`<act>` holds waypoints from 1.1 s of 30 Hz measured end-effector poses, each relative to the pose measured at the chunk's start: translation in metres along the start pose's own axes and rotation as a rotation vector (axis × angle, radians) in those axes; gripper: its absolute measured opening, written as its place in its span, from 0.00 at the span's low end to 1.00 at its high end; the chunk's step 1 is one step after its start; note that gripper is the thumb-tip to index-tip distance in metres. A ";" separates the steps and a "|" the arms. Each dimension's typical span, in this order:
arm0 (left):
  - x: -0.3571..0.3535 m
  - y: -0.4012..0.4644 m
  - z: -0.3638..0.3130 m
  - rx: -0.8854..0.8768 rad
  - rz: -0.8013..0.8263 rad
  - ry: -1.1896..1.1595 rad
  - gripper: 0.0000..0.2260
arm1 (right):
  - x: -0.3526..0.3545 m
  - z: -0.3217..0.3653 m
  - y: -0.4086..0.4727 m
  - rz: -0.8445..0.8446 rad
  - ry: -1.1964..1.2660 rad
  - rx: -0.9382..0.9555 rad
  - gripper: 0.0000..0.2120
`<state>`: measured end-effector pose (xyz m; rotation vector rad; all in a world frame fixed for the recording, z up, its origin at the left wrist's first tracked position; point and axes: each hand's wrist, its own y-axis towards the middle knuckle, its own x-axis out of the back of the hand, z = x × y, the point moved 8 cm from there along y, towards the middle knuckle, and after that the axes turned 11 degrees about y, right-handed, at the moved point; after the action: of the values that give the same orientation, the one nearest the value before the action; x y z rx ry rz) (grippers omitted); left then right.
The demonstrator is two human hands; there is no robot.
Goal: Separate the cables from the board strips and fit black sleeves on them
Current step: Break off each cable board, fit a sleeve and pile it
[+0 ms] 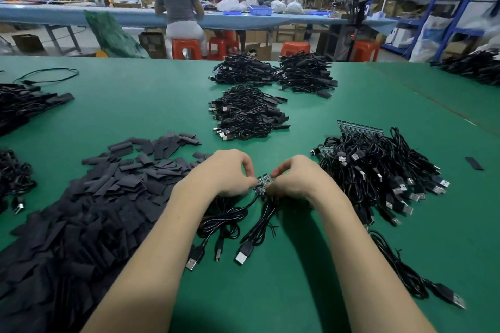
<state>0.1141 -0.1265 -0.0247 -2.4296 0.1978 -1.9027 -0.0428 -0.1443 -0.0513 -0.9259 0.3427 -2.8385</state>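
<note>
- Left hand (226, 171): fingers curled, pinching the left end of a small board strip (262, 184) held just above the green table (167, 105).
- Right hand (295, 176): fingers curled, pinching the right end of the same strip. Both hands appear set to snap or part it; this is a judgement.
- Attached cables (230, 220) hang from the strip and lie coiled on the table between the forearms, USB plugs toward the person.
- Done, as judged: 3 heaps of sleeved cables (249, 113) lie beyond the hands.
- Left to do: a heap of unseparated cables on strips (378, 167) lies just right of the hands, board strips visible along its far edge.
- Supply: loose black sleeves (102, 197) form a large pile left of the hands.
- Progress estimate: mid-task; separation step in hand, sleeve not yet fitted on these cables.
</note>
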 end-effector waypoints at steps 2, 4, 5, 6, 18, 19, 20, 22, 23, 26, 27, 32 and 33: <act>0.001 -0.001 0.000 -0.014 0.017 -0.058 0.03 | 0.000 -0.004 0.000 0.045 0.145 -0.015 0.10; 0.003 0.001 0.001 -0.006 -0.016 -0.203 0.04 | 0.000 -0.006 0.000 0.092 0.374 -0.035 0.09; 0.002 0.003 0.002 0.010 -0.033 -0.340 0.05 | 0.001 -0.006 -0.001 0.114 0.491 -0.042 0.09; -0.001 0.005 0.003 0.034 -0.044 -0.511 0.07 | 0.001 -0.006 -0.002 0.133 0.608 -0.047 0.09; -0.012 0.007 0.010 0.064 -0.062 -1.082 0.06 | 0.001 0.009 -0.009 0.223 0.978 0.079 0.08; -0.012 0.008 0.010 0.061 -0.065 -1.104 0.05 | 0.002 0.010 -0.009 0.208 0.941 0.100 0.08; -0.012 0.008 0.010 0.049 -0.062 -1.117 0.05 | 0.004 0.011 -0.010 0.188 0.911 0.118 0.08; -0.012 0.009 0.009 0.021 -0.059 -1.123 0.05 | 0.008 0.013 -0.012 0.154 0.875 0.152 0.06; -0.012 0.009 0.008 0.006 -0.059 -1.119 0.05 | 0.009 0.014 -0.012 0.144 0.862 0.166 0.06; -0.011 0.010 0.005 -0.022 -0.069 -1.098 0.07 | 0.009 0.016 -0.014 0.144 0.853 0.178 0.05; -0.011 0.010 0.005 -0.026 -0.074 -1.100 0.08 | 0.008 0.017 -0.014 0.152 0.861 0.179 0.05; -0.009 0.009 0.005 -0.048 -0.100 -1.076 0.08 | 0.003 0.017 -0.015 0.203 0.947 0.143 0.07; -0.009 0.009 0.005 -0.045 -0.098 -1.072 0.09 | 0.001 0.016 -0.014 0.219 0.976 0.121 0.09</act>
<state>0.1163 -0.1345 -0.0355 -3.0996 0.0585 -0.3961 -0.0349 -0.1337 -0.0345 0.5463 0.3180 -2.8243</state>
